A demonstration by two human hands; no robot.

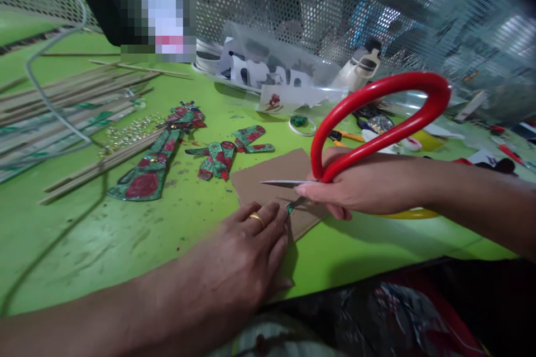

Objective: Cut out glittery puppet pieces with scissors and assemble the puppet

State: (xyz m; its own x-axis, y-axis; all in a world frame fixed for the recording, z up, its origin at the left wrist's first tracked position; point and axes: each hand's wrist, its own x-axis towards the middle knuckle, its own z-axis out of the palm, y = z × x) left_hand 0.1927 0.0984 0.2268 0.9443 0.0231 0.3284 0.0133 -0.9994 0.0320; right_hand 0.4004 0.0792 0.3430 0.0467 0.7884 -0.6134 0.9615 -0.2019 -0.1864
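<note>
My right hand point(360, 181) is closed round scissors with large red loop handles point(381, 141); their blade points left above a brown cardboard piece point(263, 170). My left hand point(243, 251), wearing a gold ring, rests at the cardboard's near edge with fingers pressed together. At its fingertips shows the tip of a small green piece point(289, 208), its remainder hidden by the fingers. To the left lie several flat green-and-red patterned cutouts point(218, 159) and a longer figure point(144, 178) of the same pattern, with small gold beads on it.
Wooden sticks point(75, 89) and a grey cable point(50, 103) occupy the left side. Gold beads point(129, 134) are scattered beside them. A dark phone-like device point(98, 3) stands behind. Clear plastic sheeting point(288, 61), a white bottle point(355, 70) and a white ring point(302, 133) sit farther back.
</note>
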